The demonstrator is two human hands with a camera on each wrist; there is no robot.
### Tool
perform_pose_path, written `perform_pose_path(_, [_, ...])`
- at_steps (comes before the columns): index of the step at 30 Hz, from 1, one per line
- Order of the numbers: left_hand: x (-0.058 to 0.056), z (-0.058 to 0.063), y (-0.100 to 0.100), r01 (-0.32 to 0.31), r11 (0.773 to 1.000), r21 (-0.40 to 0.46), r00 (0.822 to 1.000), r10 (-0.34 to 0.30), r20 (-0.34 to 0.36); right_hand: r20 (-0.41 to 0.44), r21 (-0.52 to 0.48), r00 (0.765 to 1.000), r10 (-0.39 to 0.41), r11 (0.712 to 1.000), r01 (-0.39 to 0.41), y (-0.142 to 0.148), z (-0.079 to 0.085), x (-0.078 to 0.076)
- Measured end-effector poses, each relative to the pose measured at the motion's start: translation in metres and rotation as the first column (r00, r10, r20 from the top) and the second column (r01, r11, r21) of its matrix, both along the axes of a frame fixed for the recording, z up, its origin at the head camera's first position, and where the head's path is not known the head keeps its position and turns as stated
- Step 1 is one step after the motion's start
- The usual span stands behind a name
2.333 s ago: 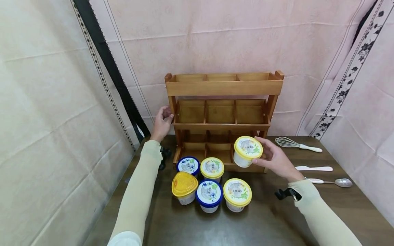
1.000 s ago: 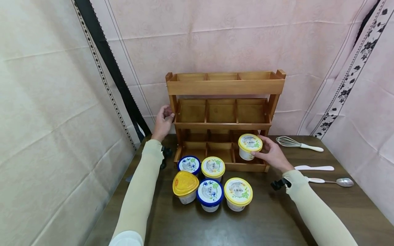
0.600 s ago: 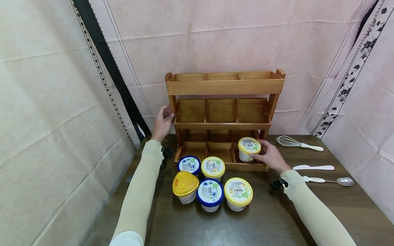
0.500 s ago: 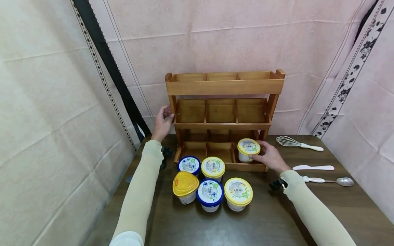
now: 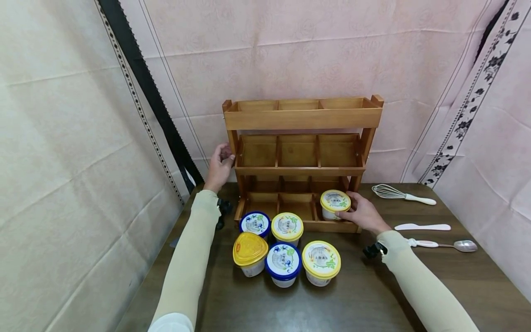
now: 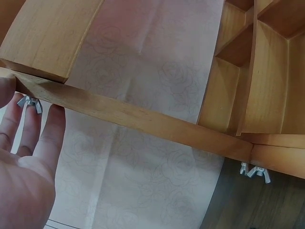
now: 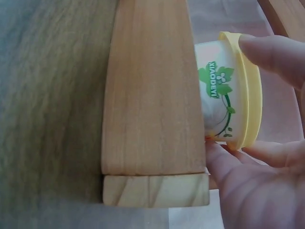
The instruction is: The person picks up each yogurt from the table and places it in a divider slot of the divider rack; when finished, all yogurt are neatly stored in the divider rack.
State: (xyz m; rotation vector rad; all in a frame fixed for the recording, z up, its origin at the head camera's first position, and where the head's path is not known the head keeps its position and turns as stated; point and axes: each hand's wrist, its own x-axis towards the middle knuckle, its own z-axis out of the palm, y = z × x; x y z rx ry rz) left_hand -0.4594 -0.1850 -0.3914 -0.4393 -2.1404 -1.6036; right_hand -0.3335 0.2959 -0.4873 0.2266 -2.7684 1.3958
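In the head view a tiered wooden rack [image 5: 303, 119] stands at the back of the table. My left hand [image 5: 220, 168] holds its left side post [image 6: 128, 117], thumb on one face and fingers on the other, around a wing nut. My right hand [image 5: 362, 213] grips a white tub with a yellow lid [image 5: 335, 203] by its right side, thumb and fingers at the lid. That tub sits upright in the right compartment of the lowest tier. The right wrist view shows the tub [image 7: 221, 93] behind the tier's front board [image 7: 152, 95], which hides its bottom.
In front of the rack stand several more tubs: a blue-lidded one [image 5: 255, 223], a yellow-lidded one [image 5: 286, 227], one with a tilted plain yellow lid [image 5: 250, 249], another blue-lidded [image 5: 283, 262] and another yellow-lidded [image 5: 321, 260]. A whisk [image 5: 402, 194], knife [image 5: 422, 227] and spoon [image 5: 444, 245] lie at right.
My right hand has carried the yellow-lidded tub from over the rack's front edge back and then down into the lowest tier's right compartment. My left hand has stayed at the post.
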Motion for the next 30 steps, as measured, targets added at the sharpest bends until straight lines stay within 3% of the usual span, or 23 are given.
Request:
perform_pose_path(7, [0.001,0.000,0.000,0.013,1.000,0.008,1.000,-0.013,-0.004,0.000,-0.001,1.000,0.005,1.000,-0.005,-0.001,0.013,0.002])
perform_pose_path(17, [0.000,0.002,0.002,0.015,1.000,0.003,1.000,-0.014,-0.020,-0.105,0.069,0.994,0.001,0.998,0.007,-0.004,0.037,0.012])
perform_pose_path(24, [0.001,0.003,0.002,0.008,1.000,0.001,1.000,-0.008,-0.021,-0.182,0.077,0.981,0.072,0.995,-0.059,-0.016,0.045,0.023])
perform_pose_path(30, [0.001,0.002,0.001,0.012,1.000,0.006,1.000,-0.012,-0.019,-0.160,-0.026,0.975,0.152,0.987,-0.158,-0.025,0.044,0.033])
